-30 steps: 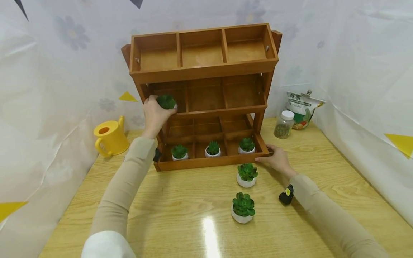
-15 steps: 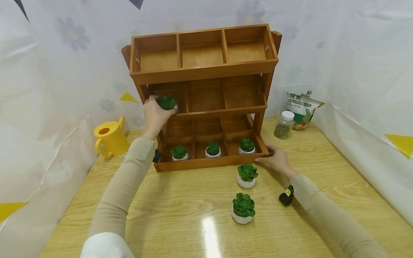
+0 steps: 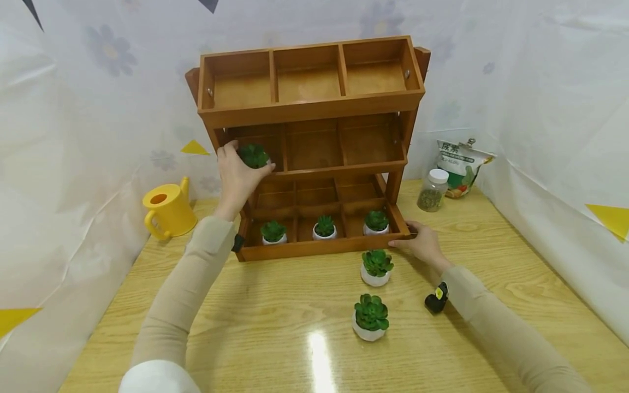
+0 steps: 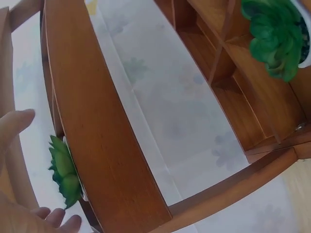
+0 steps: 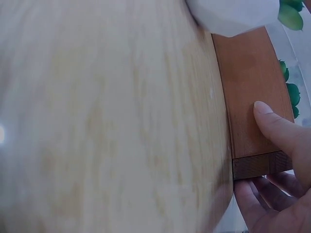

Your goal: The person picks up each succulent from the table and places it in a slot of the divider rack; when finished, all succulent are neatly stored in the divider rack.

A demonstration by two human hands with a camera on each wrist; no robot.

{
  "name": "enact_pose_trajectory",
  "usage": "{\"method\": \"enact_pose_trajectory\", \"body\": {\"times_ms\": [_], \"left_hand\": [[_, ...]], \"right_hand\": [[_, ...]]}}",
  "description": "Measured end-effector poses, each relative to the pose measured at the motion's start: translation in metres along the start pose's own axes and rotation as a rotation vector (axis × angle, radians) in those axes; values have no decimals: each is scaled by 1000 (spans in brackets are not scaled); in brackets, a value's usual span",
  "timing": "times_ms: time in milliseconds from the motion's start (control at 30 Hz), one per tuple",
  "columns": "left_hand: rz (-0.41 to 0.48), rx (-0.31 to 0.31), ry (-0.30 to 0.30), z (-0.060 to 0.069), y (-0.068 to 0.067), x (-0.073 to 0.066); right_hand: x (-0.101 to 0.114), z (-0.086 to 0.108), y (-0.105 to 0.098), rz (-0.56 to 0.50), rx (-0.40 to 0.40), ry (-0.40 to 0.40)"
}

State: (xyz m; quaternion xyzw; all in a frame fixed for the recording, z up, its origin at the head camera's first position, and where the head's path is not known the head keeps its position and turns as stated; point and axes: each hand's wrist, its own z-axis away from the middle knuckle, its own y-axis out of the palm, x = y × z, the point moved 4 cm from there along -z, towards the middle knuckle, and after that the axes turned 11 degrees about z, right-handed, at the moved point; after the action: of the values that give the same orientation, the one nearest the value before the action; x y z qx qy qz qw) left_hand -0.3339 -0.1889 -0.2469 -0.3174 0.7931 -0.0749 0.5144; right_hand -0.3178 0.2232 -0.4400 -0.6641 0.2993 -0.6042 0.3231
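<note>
Three bottom-tier succulents, one middle-left succulent: placed, I judge. Two loose succulents on desk: remaining. Left hand: fingers spread around middle-left succulent; right hand: gripping shelf corner.

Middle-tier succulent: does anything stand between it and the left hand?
Nothing visible does: the left wrist view shows no object between the left hand and the succulent. The middle tier's front board covers its lower part, but the green top sticks out past it.
</note>
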Motion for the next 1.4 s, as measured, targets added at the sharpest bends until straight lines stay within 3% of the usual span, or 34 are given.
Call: {"method": "enact_pose_trajectory", "body": {"times_ms": [133, 267, 367, 533, 700, 900, 1000, 1200, 1400], "left_hand": [[-2, -24, 109, 9, 0, -6], [-45, -39, 268, 24, 2, -16], [-41, -2, 395, 37, 8, -24], [-6, 201, 560, 63, 28, -34], [-72, 466, 657, 95, 54, -35], [-1, 807, 680, 141, 86, -31], [27, 943, 662, 163, 97, -31], [-7, 1110, 603, 185, 108, -38], [-56, 1180, 575, 203, 119, -36]], "right_hand": [[-2, -1, 0, 2, -7, -4], [-1, -1, 0, -2, -4, -7], [-1, 0, 0, -2, -12, -15], [0, 1, -1, 3, -30, -21], [0, 0, -2, 0, -2, -9], [1, 2, -1, 3, 9, 0], [0, 2, 0, 3, 6, 4], [-1, 2, 1, 14, -1, 7], [0, -1, 1, 20, -10, 0]]}}
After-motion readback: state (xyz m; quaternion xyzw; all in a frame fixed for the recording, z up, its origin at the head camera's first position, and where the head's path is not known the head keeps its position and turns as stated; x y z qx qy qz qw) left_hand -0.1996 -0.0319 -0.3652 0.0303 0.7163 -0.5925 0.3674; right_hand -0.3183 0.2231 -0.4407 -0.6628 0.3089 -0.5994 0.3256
